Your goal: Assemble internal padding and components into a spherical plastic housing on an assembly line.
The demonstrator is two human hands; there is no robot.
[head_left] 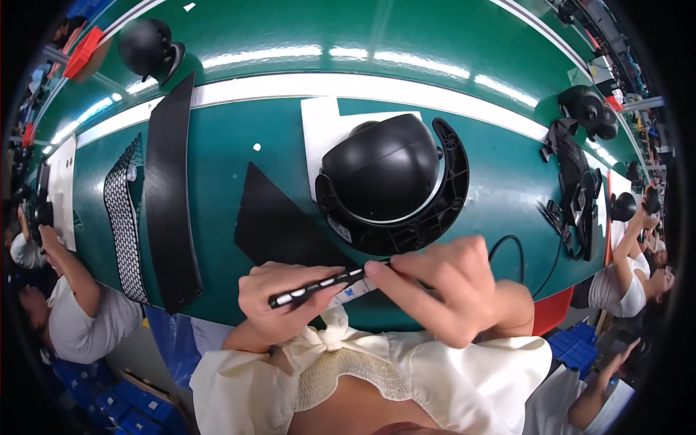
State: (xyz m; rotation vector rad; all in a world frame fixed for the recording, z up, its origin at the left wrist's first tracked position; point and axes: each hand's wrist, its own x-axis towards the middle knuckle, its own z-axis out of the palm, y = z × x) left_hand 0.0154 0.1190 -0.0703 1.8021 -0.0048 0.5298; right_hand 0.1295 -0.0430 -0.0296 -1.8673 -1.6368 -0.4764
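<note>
Close to my body, over the table's near edge, I hold a narrow black strip with white patches (312,290). The fingers of my left hand (270,301) are closed round its left end. My right hand (451,290) pinches the right end between thumb and fingers. Behind the strip shows part of a white label with blue print (357,291). Just beyond my hands rests a large glossy black dome-shaped housing (380,167), with a curved ribbed black stand (455,170) around its right and near side. A flat black sheet (270,217) lies to the left of them.
White foam (313,138) lies under the housing. At left are a long curved black panel (168,196) and a white-patterned black strip (122,217). Black cabled parts (578,192) lie at right. A round black device (145,47) stands far left. Co-workers sit on both sides.
</note>
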